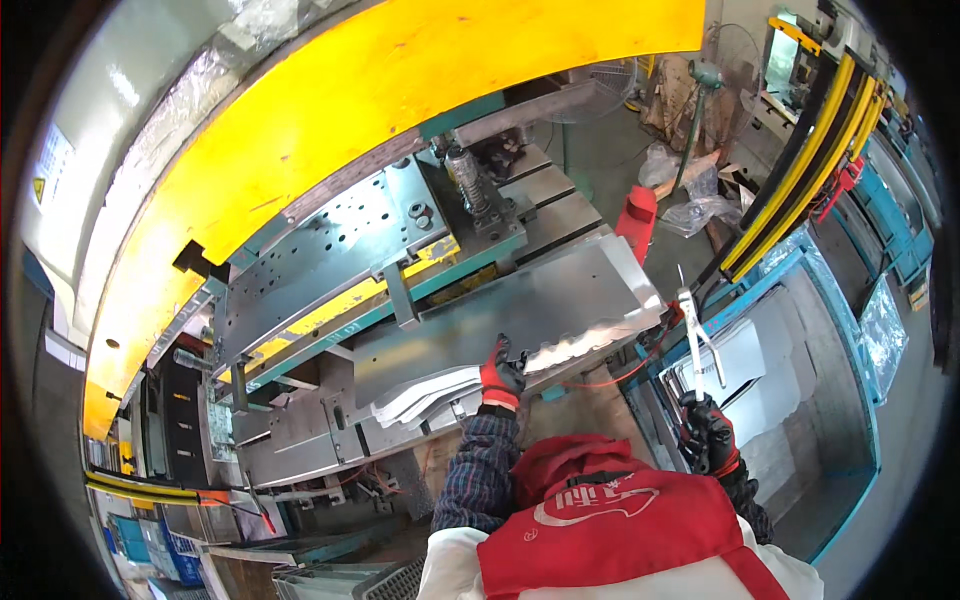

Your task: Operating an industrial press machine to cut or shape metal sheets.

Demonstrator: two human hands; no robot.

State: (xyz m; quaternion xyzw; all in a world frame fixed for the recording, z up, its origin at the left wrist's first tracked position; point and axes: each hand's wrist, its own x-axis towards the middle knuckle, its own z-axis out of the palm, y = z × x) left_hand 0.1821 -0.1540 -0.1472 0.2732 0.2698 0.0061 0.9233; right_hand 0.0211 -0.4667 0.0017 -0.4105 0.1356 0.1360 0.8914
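Observation:
My left hand [501, 374], in a red and black glove, rests at the near edge of a large flat metal sheet [490, 310] on the press bed, its fingers apart. Beside it on the left, a fanned stack of thin metal pieces [428, 394] lies along the sheet's near edge. On the right, my right hand [710, 437], in a dark glove, is closed round one handle of a pair of pale metal tongs [694, 335]. The tongs point up and away, over the near side of a blue-rimmed bin.
A yellow press beam [380, 95] arches over a drilled die plate [340, 240] with a coil spring [467, 180]. The blue bin [872, 440] at right holds metal sheets [720, 360]. Yellow-striped guard bars [800, 190] and a green fan [705, 75] stand beyond.

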